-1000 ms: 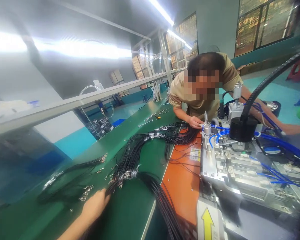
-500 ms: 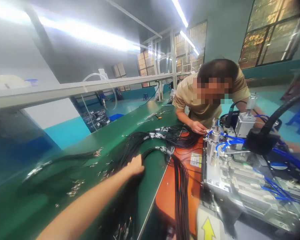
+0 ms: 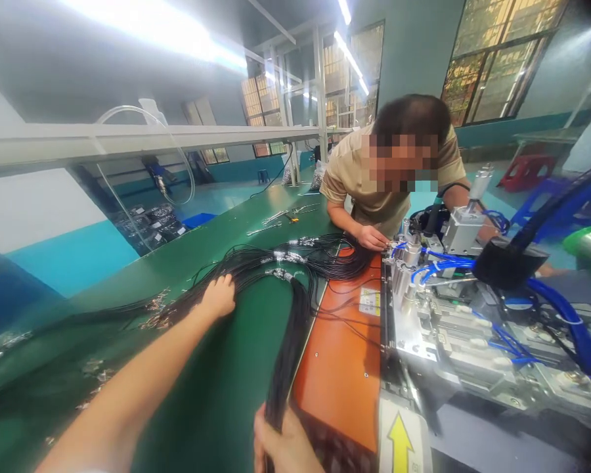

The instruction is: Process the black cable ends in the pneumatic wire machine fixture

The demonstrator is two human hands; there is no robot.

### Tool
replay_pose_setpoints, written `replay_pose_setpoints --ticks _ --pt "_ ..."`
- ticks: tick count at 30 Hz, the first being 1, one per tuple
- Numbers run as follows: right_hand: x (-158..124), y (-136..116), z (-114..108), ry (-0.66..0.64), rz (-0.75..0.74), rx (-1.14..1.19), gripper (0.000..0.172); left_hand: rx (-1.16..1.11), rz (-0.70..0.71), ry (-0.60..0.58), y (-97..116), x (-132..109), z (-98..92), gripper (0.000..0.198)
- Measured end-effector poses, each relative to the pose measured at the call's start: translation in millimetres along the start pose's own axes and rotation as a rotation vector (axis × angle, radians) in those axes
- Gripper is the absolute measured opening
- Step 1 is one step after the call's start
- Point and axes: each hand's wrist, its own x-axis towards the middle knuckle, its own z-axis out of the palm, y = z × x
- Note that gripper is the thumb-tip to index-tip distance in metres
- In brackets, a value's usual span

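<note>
My left hand is closed around a bundle of black cables on the green tabletop. Low in the view, my right hand wraps round the hanging part of a black cable bundle, which bends near a silvery wrapped section. Further black cables curve behind, with shiny bands on them. Bare, coppery cable ends lie left of my left hand.
A metal machine with blue air hoses stands on the right beside an orange board. A co-worker's hand touches its near corner. Wrenches lie farther back on the table, below a white shelf.
My right hand has come into view, gripping the cable bundle, which has swung left from the orange board. My left hand has moved left and up in the picture. The view has turned right.
</note>
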Motion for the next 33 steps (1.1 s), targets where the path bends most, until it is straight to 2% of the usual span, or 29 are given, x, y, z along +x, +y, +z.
replay_pose_setpoints --ticks 2,4,5,6,8,10,11,15,18,21,29,33 --pt "9.7 -7.4 8.3 0.059 0.099 0.29 0.033 -0.126 -0.007 -0.067 22.9 -12.9 19.2 0.036" --pt "9.0 -14.4 9.3 -0.016 0.165 0.454 0.038 -0.273 -0.009 -0.215 43.0 -33.8 37.5 0.044" --pt "6.5 -17.1 7.3 -0.086 0.16 0.43 0.039 -0.351 -0.013 -0.315 50.8 -46.2 44.2 0.054" --pt "3.6 -19.0 4.0 -0.162 0.137 0.317 0.039 -0.431 -0.018 -0.42 56.7 -58.9 48.8 0.058" --pt "-1.1 -19.3 -5.7 -0.259 0.076 -0.106 0.043 -0.572 -0.044 -0.588 63.1 -82.7 52.3 0.058" --pt "-2.8 -15.6 -16.6 -0.288 0.041 -0.397 0.044 -0.682 -0.085 -0.687 64.4 -100.9 50.8 0.054" --pt "-2.5 -13.0 -21.4 -0.266 0.015 -0.426 0.04 -0.724 -0.106 -0.706 64.2 -107.3 49.5 0.051" --pt "0.8 -7.8 -31.8 -0.106 -0.121 -0.227 0.02 -0.838 -0.15 -0.656 67.2 -118.0 45.2 0.035" --pt "-0.4 -14.7 -32.5 -0.051 -0.138 -0.135 0.023 -0.861 -0.163 -0.593 75.1 -118.5 42.8 0.028" --pt "-5.9 -25.8 -35.0 -0.014 -0.182 -0.133 0.024 -0.854 -0.173 -0.563 81.9 -118.1 38.3 0.029" --pt "-24.1 -37.9 -52.8 -0.103 -0.205 -0.003 0.02 -0.911 -0.217 -0.527 79.6 -121.0 23.5 0.02" --pt "-25.8 -37.7 -49.8 -0.164 -0.376 -0.26 0.018 -0.936 -0.211 -0.494 82.8 -126.8 28.6 0.025"
